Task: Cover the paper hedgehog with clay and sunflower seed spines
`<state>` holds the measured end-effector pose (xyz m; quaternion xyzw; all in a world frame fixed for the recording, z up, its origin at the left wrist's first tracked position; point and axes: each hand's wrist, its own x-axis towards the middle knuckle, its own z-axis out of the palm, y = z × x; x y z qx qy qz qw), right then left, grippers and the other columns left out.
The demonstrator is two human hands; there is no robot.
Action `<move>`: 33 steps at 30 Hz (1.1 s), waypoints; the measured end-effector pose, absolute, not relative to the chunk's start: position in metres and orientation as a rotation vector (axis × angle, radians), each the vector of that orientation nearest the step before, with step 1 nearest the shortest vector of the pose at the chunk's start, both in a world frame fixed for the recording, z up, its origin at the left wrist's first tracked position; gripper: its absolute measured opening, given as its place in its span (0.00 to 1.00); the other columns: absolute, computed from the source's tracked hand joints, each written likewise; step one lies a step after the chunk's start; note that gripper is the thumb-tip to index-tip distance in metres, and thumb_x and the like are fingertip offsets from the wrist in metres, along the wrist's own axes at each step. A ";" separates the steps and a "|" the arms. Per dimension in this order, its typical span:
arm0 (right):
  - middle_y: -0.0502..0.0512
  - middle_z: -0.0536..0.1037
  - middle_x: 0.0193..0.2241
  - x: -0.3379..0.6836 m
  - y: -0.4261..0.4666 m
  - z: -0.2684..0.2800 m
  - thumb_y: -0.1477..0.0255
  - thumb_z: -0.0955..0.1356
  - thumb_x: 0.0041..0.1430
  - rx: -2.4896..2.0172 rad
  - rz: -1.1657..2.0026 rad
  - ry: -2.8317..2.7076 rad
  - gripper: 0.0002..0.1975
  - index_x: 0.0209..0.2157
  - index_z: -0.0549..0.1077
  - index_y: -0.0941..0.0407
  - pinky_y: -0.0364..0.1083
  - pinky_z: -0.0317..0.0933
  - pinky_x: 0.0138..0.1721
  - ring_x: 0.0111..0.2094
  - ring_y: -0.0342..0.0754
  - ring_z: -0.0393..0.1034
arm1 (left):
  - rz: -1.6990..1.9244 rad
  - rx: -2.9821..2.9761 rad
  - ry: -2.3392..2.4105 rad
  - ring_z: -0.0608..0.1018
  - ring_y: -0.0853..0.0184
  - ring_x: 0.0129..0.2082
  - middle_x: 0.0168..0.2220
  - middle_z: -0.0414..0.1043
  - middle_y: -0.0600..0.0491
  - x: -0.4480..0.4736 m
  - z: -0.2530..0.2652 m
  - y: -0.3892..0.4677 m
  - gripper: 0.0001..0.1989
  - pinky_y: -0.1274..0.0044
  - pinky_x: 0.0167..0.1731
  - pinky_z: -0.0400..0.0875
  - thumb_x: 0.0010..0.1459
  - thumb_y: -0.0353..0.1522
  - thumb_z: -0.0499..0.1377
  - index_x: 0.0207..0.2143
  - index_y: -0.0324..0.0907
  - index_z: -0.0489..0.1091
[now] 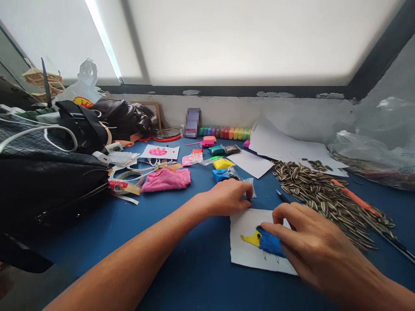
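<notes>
While poised at the bird (271,242) with the right hand (313,242), cannot tell whether holding anything in that narrow grip. With the left hand (228,196) at the edge of the paper (243,250), also narrow, cannot tell either. See the bird on the paper, left of the seeds (316,190).

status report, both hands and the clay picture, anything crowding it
Right hand over clay picture, hiding part of it. Left hand at far edge of paper, near clear packet. Pen and striped seeds close beyond right hand.
</notes>
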<state>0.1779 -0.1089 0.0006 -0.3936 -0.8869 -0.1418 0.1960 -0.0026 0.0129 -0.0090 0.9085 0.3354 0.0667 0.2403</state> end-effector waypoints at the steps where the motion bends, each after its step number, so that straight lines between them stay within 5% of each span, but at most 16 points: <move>1: 0.58 0.72 0.31 0.180 -0.108 0.002 0.84 0.60 0.57 -1.121 -0.418 -2.467 0.16 0.35 0.77 0.56 0.47 0.60 0.29 0.29 0.49 0.64 | 0.187 2.481 0.917 0.75 0.65 0.35 0.37 0.76 0.51 -0.003 -0.008 0.013 0.11 0.77 0.32 0.65 0.58 0.31 0.58 0.43 0.42 0.74; 9: 0.60 0.76 0.35 0.225 -0.079 -0.007 0.73 0.60 0.66 -1.465 -0.456 -2.368 0.16 0.42 0.79 0.59 0.49 0.68 0.33 0.34 0.51 0.72 | 0.117 2.434 0.905 0.74 0.67 0.35 0.39 0.76 0.50 -0.009 0.005 0.013 0.10 0.78 0.31 0.64 0.58 0.29 0.57 0.42 0.39 0.75; 17: 0.60 0.76 0.36 0.226 -0.079 -0.012 0.71 0.62 0.64 -1.499 -0.335 -2.461 0.15 0.28 0.78 0.55 0.52 0.67 0.37 0.37 0.53 0.70 | 0.090 2.466 0.888 0.74 0.68 0.34 0.36 0.76 0.52 -0.013 0.009 0.015 0.08 0.78 0.30 0.63 0.56 0.28 0.57 0.37 0.40 0.75; 23: 0.58 0.75 0.34 0.229 -0.079 -0.011 0.72 0.64 0.62 -1.544 -0.248 -2.470 0.10 0.28 0.73 0.55 0.50 0.66 0.34 0.34 0.51 0.68 | -0.008 2.478 0.866 0.73 0.69 0.31 0.34 0.75 0.53 -0.021 0.016 0.016 0.07 0.79 0.27 0.62 0.55 0.29 0.59 0.36 0.40 0.74; 29: 0.58 0.75 0.34 0.231 -0.077 -0.010 0.73 0.64 0.62 -1.570 -0.298 -2.426 0.09 0.29 0.74 0.55 0.50 0.66 0.34 0.35 0.52 0.68 | 0.251 2.534 1.028 0.75 0.67 0.37 0.37 0.76 0.51 -0.010 0.010 0.018 0.10 0.78 0.33 0.66 0.58 0.27 0.53 0.39 0.40 0.73; 33: 0.58 0.75 0.33 0.234 -0.074 -0.012 0.73 0.63 0.62 -1.559 -0.345 -2.368 0.10 0.29 0.74 0.55 0.50 0.66 0.34 0.34 0.51 0.68 | 0.297 2.621 1.128 0.73 0.59 0.48 0.47 0.73 0.45 -0.005 0.015 0.018 0.14 0.72 0.45 0.67 0.57 0.28 0.55 0.46 0.39 0.70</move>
